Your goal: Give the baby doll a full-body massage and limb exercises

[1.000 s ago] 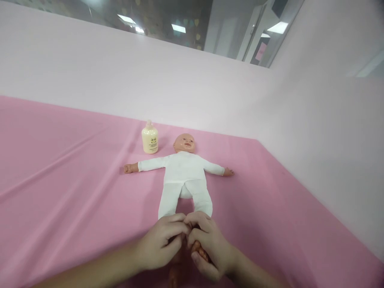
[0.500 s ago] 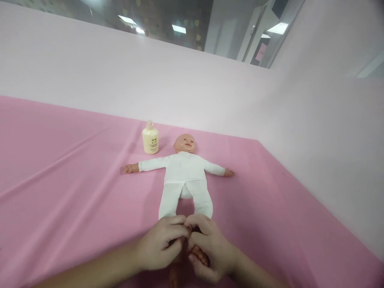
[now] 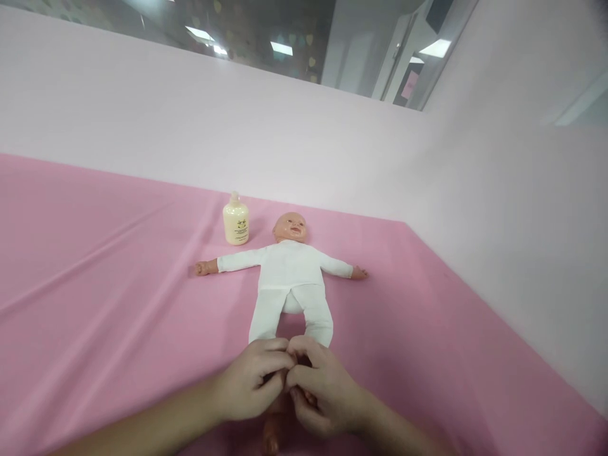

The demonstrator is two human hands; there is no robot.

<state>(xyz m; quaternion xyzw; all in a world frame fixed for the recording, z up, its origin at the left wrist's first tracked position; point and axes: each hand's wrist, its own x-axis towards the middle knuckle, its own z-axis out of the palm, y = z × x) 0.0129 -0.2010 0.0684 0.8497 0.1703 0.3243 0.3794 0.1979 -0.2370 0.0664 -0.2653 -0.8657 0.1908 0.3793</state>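
Here's the doll (image 3: 291, 266), flat on its back across the middle of the pink-covered desk (image 3: 142, 285), head at the far side, feet toward the camera! White top, white trousers, both arms flung out wide, bare fists poking from the sleeves, and the legs spread with a gap between them. Down at the near end it gets crowded: the right hand (image 3: 327, 387) is closed around one of the doll's feet, only a sliver of brown showing between thumb and fingers. Right up against it, the left hand (image 3: 251, 380), fingers curled, fingertips meeting those of the right hand just below the trouser legs; whether it grips any part of the doll, I cannot tell from here, the fingers hide it. And look just beneath the left hand: the doll's other foot (image 3: 271, 438), dark and partly in shadow, near the bottom edge of the view. Up beside the head, on the left, stands the bottle (image 3: 236, 223), upright and pale yellow, dark print on its front, a narrow top, close to the doll but apart from it. Long creases run through the pink on the left. Behind it all rises the pale wall (image 3: 213, 126), topped by a glassy pane (image 3: 261, 38) with bright light panels showing in it.
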